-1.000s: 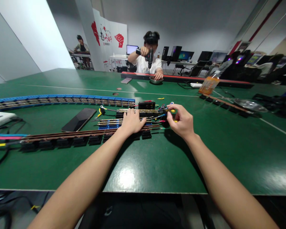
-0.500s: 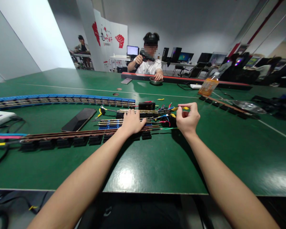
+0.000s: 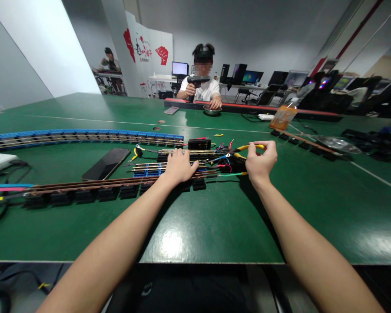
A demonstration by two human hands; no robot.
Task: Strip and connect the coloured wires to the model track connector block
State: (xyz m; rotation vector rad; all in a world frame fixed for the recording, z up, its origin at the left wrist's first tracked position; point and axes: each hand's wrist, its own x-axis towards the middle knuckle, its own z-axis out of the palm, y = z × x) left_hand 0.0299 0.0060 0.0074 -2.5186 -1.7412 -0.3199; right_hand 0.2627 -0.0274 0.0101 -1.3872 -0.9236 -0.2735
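Observation:
My left hand (image 3: 179,166) lies palm down, fingers spread, across slim blue-and-black rail sections (image 3: 146,167) with brass-coloured strips. Farther right, my right hand (image 3: 261,161) is closed in a pinch on a bent yellow wire (image 3: 243,148), which curves out of a dark cluster of wire ends. Blue and red wires and a ring terminal (image 3: 228,155) show in that cluster. Below it, a green wire (image 3: 233,174) runs from the copper-coloured rail (image 3: 94,184) towards my right hand. My right fingertips partly cover the yellow wire.
A phone (image 3: 107,164) lies left of my left hand. Behind it curves a long blue rail (image 3: 84,134). Across the table, a co-worker (image 3: 200,89) holds a black power tool (image 3: 195,82), one hand at a metal bowl (image 3: 211,111). An orange drink bottle (image 3: 283,116) stands at the right.
My right hand has shifted slightly right, and more of the yellow wire shows in a wider loop. The left hand stays in place. Across the table, the co-worker's power tool has turned.

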